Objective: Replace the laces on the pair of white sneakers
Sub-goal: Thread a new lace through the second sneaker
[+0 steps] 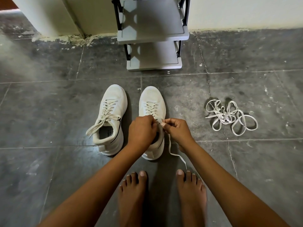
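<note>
On the dark tiled floor (49, 104), before the grey shoe rack (152, 30), your left sneaker (111, 112) and right sneaker (151, 102) stand side by side, with the loose laces (229, 117) tangled well apart to the right. Your left hand (141, 130) curls on the lace (173, 153) at the right sneaker's top eyelets. Your right hand (177, 130) pinches that same lace, whose end trails to the floor.

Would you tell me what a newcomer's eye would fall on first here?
The left hand and right hand pinch the lace at the top eyelets of the right sneaker, mid-floor. The left sneaker stands beside it, untied; a tangle of loose laces lies on the tiles farther right.
</note>
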A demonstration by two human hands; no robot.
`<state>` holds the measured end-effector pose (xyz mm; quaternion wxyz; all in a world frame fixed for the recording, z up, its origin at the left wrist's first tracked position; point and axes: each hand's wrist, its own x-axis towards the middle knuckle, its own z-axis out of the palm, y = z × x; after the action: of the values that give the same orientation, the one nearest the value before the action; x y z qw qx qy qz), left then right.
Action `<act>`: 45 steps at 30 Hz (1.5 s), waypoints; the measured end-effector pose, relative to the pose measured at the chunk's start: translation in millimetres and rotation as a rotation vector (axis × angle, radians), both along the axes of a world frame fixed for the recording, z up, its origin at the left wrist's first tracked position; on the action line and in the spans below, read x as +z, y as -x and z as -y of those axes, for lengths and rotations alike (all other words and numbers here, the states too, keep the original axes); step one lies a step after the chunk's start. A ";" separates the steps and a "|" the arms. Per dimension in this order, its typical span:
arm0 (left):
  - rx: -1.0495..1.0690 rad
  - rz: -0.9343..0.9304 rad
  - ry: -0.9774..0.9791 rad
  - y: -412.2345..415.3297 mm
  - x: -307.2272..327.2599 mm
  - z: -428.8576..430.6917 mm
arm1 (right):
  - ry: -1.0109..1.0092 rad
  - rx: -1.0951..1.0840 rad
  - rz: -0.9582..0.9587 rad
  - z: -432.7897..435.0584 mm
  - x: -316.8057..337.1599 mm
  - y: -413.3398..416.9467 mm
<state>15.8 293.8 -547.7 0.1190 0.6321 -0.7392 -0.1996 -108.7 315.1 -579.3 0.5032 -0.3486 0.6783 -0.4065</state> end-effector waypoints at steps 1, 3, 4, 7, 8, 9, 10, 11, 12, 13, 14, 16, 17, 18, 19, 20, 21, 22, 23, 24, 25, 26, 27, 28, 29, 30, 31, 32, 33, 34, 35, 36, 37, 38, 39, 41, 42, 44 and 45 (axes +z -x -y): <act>-0.010 0.025 -0.002 0.2 0.0 0.2 | 0.001 0.000 -0.014 0.3 -0.2 -0.4; -0.008 0.036 -0.011 1.0 -0.5 0.1 | 0.017 0.012 -0.062 -0.1 -0.3 -1.6; 0.005 0.025 -0.014 1.6 -0.5 -0.2 | 0.032 0.021 -0.087 -0.7 -0.1 -2.3; 0.061 -0.034 -0.013 3.5 -1.1 -1.7 | 0.073 0.062 -0.139 -3.1 1.0 -2.6; 0.072 -0.042 -0.016 4.1 -1.6 -2.8 | 0.081 0.076 -0.143 -4.1 1.6 -2.4; 0.077 -0.049 -0.027 5.4 -1.9 -3.5 | 0.087 0.086 -0.139 -4.9 2.4 -1.9; 0.084 -0.061 -0.041 6.3 -2.0 -3.7 | 0.095 0.094 -0.131 -5.7 3.3 -1.6; 0.091 -0.075 -0.053 6.9 -1.9 -3.0 | 0.106 0.102 -0.124 -6.2 4.0 -1.6; 0.093 -0.080 -0.056 7.4 -2.1 -2.1 | 0.115 0.107 -0.124 -6.7 4.4 -1.7; 0.089 -0.076 -0.048 8.1 -2.4 -1.3 | 0.119 0.108 -0.125 -7.0 4.6 -1.4; 0.085 -0.068 -0.035 8.2 -2.8 -1.2 | 0.118 0.110 -0.115 -6.7 4.6 -1.5; 0.097 -0.085 -0.012 8.1 -4.2 -2.7 | 0.107 0.101 -0.050 -4.9 3.6 -0.4; 0.114 -0.103 -0.005 7.7 -5.0 -3.6 | 0.091 0.090 -0.013 -3.5 3.5 -0.5; 0.136 -0.116 0.002 6.8 -5.7 -4.1 | 0.073 0.082 0.008 -1.5 3.5 -0.7; 0.154 -0.126 0.004 5.9 -6.4 -4.7 | 0.060 0.079 0.014 0.7 3.3 -0.8; 0.163 -0.134 -0.001 5.4 -7.1 -5.3 | 0.054 0.083 0.006 3.1 3.2 -1.0; 0.155 -0.140 -0.011 5.0 -7.8 -6.7 | 0.052 0.095 -0.015 5.4 3.2 -1.3; 0.132 -0.145 -0.018 5.0 -7.7 -8.6 | 0.047 0.107 -0.049 7.6 2.9 -1.6; 0.098 -0.145 -0.009 3.9 -6.8 -10.5 | 0.034 0.112 -0.088 9.6 2.0 -2.2; 0.063 -0.137 0.022 1.5 -4.6 -11.2 | 0.012 0.114 -0.138 11.3 1.0 -2.7; 0.033 -0.119 0.084 -3.6 -2.6 -9.8 | -0.009 0.115 -0.189 12.3 -0.1 -3.0; 0.010 -0.087 0.160 -10.8 -0.3 -5.2 | -0.023 0.110 -0.224 12.5 -1.1 -2.3; -0.008 -0.041 0.211 -19.0 1.7 1.5 | -0.032 0.098 -0.233 12.8 -1.8 -1.4; -0.024 0.018 0.202 -27.5 3.9 9.5 | -0.036 0.085 -0.221 12.5 -1.5 -0.6; -0.031 0.055 0.135 -34.7 5.1 17.5 | -0.041 0.080 -0.205 12.4 -0.4 -0.6; -0.035 0.059 0.041 -38.9 5.2 23.5 | -0.045 0.083 -0.197 12.2 1.1 -1.1; -0.042 0.054 -0.034 -41.0 5.2 26.4 | -0.048 0.087 -0.191 11.2 4.8 -2.2; -0.055 0.062 -0.063 -40.4 3.7 27.3 | -0.049 0.093 -0.193 9.8 7.9 -2.2; -0.069 0.079 -0.052 -38.4 2.7 26.8 | -0.030 0.106 -0.227 8.4 13.5 0.7; -0.076 0.091 -0.030 -37.7 1.0 26.0 | 0.001 0.109 -0.299 8.5 20.5 5.8; -0.070 0.089 -0.014 -38.5 0.0 25.0 | 0.049 0.075 -0.354 9.4 30.0 13.8; -0.052 0.069 -0.009 -40.1 0.2 24.3 | 0.124 -0.011 -0.341 11.5 42.8 25.2; -0.033 0.042 -0.017 -42.7 0.3 24.2 | 0.213 -0.132 -0.216 13.6 58.3 38.0; -0.012 0.022 -0.019 -45.1 2.0 23.8 | 0.312 -0.254 -0.010 15.4 75.8 51.3; 0.008 0.015 -0.012 -47.3 3.5 24.3 | 0.395 -0.338 0.203 17.8 89.5 63.6; 0.047 -0.011 0.002 -51.3 7.3 26.0 | 0.448 -0.358 0.447 19.1 105.4 72.6; 0.064 -0.047 -0.018 -53.4 9.1 26.8 | 0.410 -0.323 0.448 18.9 106.8 68.4; 0.022 -0.086 -0.157 -55.9 11.4 26.3 | 0.272 -0.199 0.224 18.4 97.4 52.6; -0.036 -0.056 -0.241 -55.0 10.3 23.9 | 0.199 -0.096 0.009 18.0 88.2 45.7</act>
<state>70.7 270.0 -537.4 0.0593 0.6227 -0.7175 -0.3065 -154.4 297.1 -491.1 0.4489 -0.3621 0.6482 -0.4973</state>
